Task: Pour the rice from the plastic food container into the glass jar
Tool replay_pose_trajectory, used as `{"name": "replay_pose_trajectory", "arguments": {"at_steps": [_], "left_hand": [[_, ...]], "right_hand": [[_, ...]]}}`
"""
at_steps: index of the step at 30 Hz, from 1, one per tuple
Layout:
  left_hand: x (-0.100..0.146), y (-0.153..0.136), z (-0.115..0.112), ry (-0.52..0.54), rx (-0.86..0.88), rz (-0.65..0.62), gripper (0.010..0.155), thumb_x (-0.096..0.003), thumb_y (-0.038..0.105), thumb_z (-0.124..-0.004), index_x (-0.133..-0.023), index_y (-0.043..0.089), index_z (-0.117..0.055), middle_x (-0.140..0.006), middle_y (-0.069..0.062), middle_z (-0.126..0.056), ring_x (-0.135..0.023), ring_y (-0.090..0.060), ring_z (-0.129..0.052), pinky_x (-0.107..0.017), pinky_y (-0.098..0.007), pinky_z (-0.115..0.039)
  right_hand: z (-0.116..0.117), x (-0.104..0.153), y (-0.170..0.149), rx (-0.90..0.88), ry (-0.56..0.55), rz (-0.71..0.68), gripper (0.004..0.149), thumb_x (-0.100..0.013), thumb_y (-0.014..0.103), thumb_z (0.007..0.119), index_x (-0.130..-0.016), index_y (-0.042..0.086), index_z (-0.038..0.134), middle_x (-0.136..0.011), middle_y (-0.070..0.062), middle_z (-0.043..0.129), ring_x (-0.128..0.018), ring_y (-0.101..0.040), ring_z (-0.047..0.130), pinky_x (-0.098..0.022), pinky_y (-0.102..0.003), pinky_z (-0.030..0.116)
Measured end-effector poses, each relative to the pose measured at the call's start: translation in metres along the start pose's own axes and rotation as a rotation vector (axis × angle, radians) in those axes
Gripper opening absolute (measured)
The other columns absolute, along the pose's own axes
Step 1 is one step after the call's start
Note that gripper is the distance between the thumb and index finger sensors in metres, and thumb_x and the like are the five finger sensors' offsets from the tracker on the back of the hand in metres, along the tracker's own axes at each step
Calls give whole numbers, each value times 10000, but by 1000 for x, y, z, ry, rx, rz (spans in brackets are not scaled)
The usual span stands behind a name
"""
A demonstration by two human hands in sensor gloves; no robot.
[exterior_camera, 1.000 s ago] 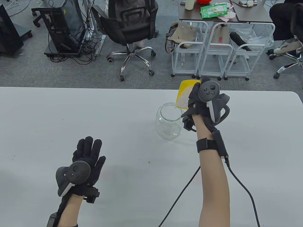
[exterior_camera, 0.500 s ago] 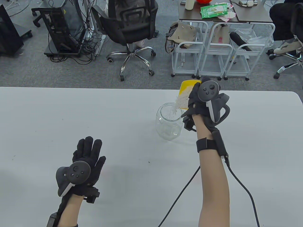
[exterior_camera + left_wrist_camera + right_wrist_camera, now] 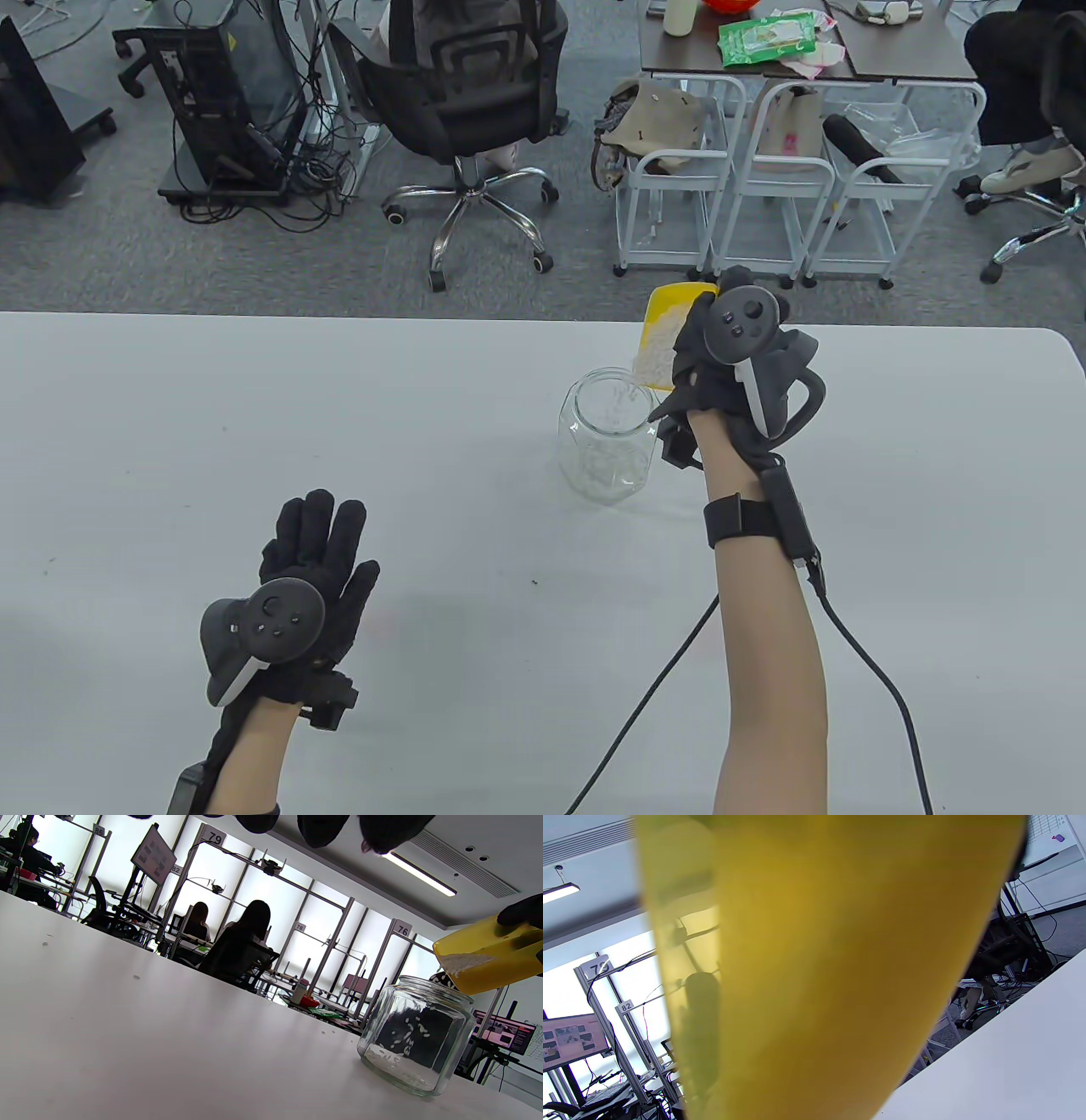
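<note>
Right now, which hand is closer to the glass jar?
The right hand. It holds the tilted yellow container just above the glass jar, at the jar's right rim. The left hand lies flat on the table, far off to the jar's left and nearer the person.

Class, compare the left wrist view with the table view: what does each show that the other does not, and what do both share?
Only the left wrist view shows the glass jar side-on, a thin layer of rice on its bottom and grains falling inside.

Only the table view shows both hands: the right hand grips the tilted yellow container, while the left hand rests flat on the table, away from the jar.

Both show the container's lip above the jar's open mouth, with rice left inside it.
</note>
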State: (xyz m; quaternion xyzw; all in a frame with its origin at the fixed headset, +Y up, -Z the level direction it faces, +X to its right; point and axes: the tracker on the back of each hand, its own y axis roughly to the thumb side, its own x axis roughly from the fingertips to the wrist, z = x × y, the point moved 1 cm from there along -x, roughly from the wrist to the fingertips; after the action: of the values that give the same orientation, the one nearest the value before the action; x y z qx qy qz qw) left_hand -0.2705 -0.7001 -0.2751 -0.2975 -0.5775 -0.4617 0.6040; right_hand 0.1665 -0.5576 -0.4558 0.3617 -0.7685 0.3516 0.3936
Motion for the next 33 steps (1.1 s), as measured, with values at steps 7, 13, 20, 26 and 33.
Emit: {"name": "replay_pose_trajectory", "arguments": {"at_steps": [7, 13, 20, 26, 33], "left_hand": [[0, 0, 0, -1, 1, -1, 656, -554, 513, -549, -1166, 306, -430, -1272, -133, -320, -1144, -432, -304, -764, -674, -413], [0, 1, 0, -2, 2, -1, 657, -554, 514, -548, -1165, 306, -429, -1272, -131, -321, -1144, -432, -303, -764, -673, -412], [0, 1, 0, -5, 2, 1, 656, -554, 514, -549, -1165, 307, -431, -1272, -131, -318, -1144, -431, -301, -765, -671, -413], [0, 1, 0, -6, 2, 0, 657, -554, 514, -549, -1165, 305, -431, -1272, -131, -317, -1144, -431, -302, -765, -672, -412], [0, 2, -1, -6, 1, -2, 657, -554, 514, -549, -1165, 307, -429, -1272, -131, -317, -1145, -429, -301, -765, -673, -412]], "right_hand": [[0, 0, 1, 12, -1, -9, 547, -640, 417, 574, -1116, 159, 493, -984, -326, 493, -604, -452, 870, -361, -511, 806], [-1, 1, 3, 29, -8, -27, 549, -640, 418, 573, -1116, 156, 490, -985, -324, 491, -605, -451, 870, -363, -510, 806], [-1, 3, 7, 47, -14, -52, 550, -640, 418, 572, -1117, 158, 487, -985, -322, 493, -604, -451, 871, -364, -510, 806], [-1, 2, 9, 54, -17, -65, 550, -640, 419, 571, -1117, 157, 487, -986, -323, 491, -606, -451, 870, -366, -510, 806], [-1, 3, 12, 68, -25, -84, 550, -640, 420, 571, -1117, 158, 485, -988, -321, 491, -608, -448, 870, -367, -510, 805]]}}
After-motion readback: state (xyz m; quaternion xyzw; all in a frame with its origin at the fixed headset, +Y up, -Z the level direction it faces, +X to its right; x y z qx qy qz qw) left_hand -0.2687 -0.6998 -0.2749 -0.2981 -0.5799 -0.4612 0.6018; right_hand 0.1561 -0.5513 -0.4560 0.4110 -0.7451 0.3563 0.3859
